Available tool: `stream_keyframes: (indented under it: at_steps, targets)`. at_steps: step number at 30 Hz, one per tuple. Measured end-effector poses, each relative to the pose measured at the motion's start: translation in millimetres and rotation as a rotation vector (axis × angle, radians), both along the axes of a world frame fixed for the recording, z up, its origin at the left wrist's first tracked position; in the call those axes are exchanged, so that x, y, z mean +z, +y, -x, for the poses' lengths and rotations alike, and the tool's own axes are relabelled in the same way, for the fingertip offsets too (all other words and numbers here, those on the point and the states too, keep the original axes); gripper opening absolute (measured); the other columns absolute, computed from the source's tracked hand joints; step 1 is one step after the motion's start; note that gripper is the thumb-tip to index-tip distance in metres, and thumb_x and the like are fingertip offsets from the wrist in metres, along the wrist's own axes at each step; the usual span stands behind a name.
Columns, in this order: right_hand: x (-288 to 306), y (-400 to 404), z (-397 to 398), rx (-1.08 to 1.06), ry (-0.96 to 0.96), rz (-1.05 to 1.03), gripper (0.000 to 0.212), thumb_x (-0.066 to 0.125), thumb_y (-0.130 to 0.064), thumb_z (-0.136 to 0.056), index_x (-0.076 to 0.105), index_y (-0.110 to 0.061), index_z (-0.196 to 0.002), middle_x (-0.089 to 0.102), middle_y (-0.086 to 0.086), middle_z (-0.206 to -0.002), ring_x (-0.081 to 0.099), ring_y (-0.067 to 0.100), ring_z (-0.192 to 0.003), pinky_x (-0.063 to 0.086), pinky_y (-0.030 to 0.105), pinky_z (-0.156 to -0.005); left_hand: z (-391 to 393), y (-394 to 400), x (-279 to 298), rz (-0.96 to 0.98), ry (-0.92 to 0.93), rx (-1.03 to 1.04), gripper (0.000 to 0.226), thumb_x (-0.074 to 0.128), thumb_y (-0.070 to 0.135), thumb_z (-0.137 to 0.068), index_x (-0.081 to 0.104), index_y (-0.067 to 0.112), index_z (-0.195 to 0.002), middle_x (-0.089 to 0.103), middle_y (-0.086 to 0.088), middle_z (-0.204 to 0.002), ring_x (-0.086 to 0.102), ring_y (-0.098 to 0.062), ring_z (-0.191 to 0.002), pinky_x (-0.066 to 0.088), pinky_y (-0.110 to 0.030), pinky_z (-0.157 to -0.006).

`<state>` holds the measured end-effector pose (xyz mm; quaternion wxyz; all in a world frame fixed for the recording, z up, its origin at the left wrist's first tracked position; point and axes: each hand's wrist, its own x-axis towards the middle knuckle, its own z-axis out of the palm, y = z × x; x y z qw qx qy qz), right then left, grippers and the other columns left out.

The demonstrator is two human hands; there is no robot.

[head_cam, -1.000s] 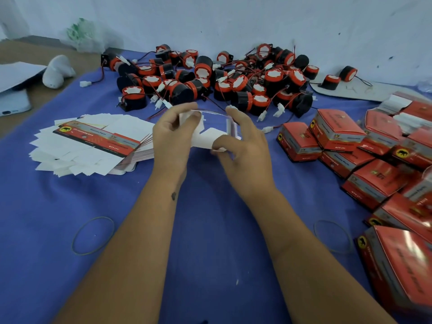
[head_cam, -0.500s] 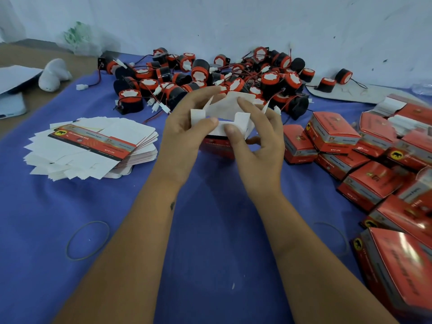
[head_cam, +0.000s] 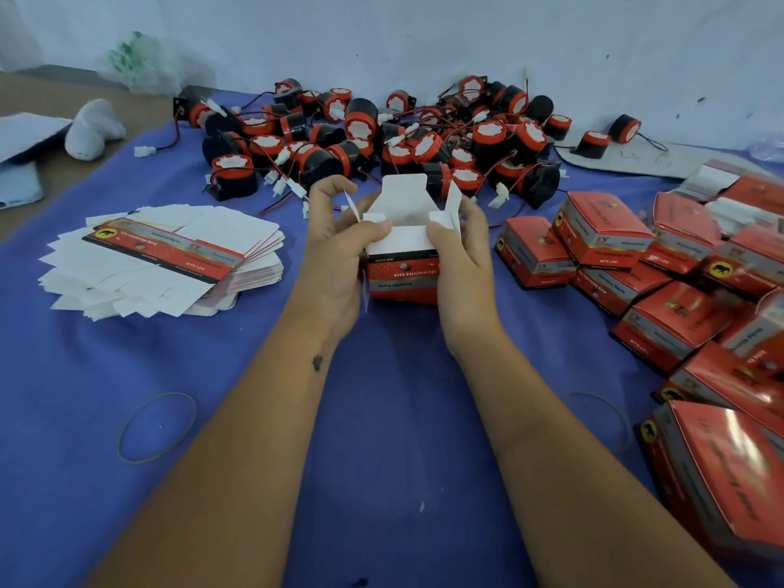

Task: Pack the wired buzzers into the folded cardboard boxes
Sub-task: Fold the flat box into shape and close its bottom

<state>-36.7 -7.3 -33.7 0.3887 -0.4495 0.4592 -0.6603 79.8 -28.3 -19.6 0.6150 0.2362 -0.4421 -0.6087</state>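
carton (head_cam: pixel 402 265) now squared up, was flat blank a second ago; held between buzzer pile (head_cam: pixel 382 137) and viewer, end flaps open. left hand (head_cam: pixel 339 248) and right hand (head_cam: pixel 460 252) pinch flaps with thumbs. no buzzer inside yet; flat stack (head_cam: pixel 165 256) left of carton.

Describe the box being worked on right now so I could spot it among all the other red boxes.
Start at the blue cloth over the table, then look to its middle, just in front of the heap of buzzers. The box is held up between the left hand and the right hand. Unlike the closed boxes piled at the right, its white flaps stand open.
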Motion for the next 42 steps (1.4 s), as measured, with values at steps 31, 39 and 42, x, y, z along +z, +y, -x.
stream_keyframes:
  at_steps: [31,39,42]
  targets:
    - [5,-4,5,0.17,-0.29,-0.098,0.034,0.045,-0.002,-0.092,0.066,-0.029,-0.093,0.069,0.002,-0.099,0.067,0.017,-0.076,0.057,0.033,-0.06,6,-6,-9,0.019,-0.255,0.069,0.036,0.041,-0.002,-0.095,0.056,0.03,-0.104,0.069,0.015,-0.102,0.068,-0.005,-0.084,0.055,-0.025,-0.063]
    - [1,1,4,0.151,-0.255,-0.055,0.028,0.042,-0.017,-0.087,0.067,-0.021,-0.075,0.069,0.002,-0.09,0.065,0.024,-0.083,0.054,0.04,-0.066,6,-3,-12,-0.022,-0.226,0.02,0.035,0.042,0.012,-0.09,0.07,0.021,-0.072,0.071,0.007,-0.103,0.068,-0.011,-0.09,0.056,-0.032,-0.069]
    - [3,0,4,0.103,-0.181,-0.077,0.026,0.048,-0.006,-0.086,0.067,-0.023,-0.084,0.069,-0.005,-0.085,0.066,0.017,-0.075,0.056,0.034,-0.06,7,-6,-11,-0.029,-0.278,0.067,0.036,0.044,-0.002,-0.09,0.066,0.026,-0.097,0.07,0.004,-0.103,0.068,-0.01,-0.085,0.056,-0.029,-0.065]
